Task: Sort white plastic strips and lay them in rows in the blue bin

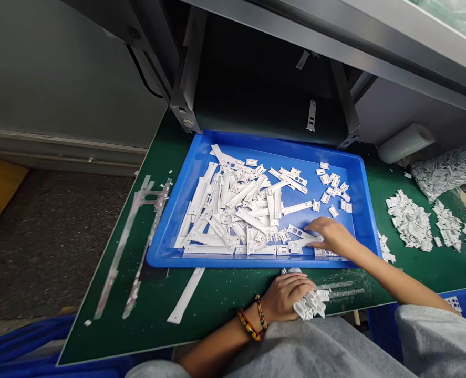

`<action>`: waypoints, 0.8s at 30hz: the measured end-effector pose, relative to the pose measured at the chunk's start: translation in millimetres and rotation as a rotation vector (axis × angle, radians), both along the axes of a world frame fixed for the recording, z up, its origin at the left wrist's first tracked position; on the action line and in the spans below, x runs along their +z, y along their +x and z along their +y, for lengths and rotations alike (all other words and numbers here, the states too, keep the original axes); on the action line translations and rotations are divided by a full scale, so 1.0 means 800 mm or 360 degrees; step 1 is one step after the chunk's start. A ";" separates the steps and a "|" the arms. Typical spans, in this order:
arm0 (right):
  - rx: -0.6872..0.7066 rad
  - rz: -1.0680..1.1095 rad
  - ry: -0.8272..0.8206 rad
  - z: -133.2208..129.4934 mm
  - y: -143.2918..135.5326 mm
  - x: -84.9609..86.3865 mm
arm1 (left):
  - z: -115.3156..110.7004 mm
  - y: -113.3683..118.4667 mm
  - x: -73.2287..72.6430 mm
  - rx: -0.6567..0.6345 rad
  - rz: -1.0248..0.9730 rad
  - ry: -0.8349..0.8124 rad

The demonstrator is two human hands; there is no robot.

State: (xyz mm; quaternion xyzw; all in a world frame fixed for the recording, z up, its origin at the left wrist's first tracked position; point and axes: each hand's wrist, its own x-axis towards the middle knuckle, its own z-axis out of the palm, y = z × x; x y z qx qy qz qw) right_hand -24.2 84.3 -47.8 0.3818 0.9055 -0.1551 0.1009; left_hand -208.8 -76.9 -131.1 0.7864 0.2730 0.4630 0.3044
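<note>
Green tabletop (225,294): blue tray (256,144), white plastic strip (185,296), paper roll (406,143), and heaps of white clips (410,220) are carried.

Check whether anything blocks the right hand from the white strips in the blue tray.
Nothing visible does. The right hand has already crossed the blue tray's near rim and lies on the white strips. The left hand holds a bundle of clips outside it.

This is a factory workstation for sorting moulded plastic parts. A green work mat (225,294) lies under a blue tray (256,144) full of white plastic strips (233,210), a metal machine chute (264,79) opens at the far side, and heaps of small white clips (410,220) sit on the right.
</note>
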 end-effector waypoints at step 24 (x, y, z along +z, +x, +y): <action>0.0499 -0.0153 -0.0151 0.030 0.019 0.013 | 0.001 -0.002 0.002 -0.0021 0.0013 -0.0020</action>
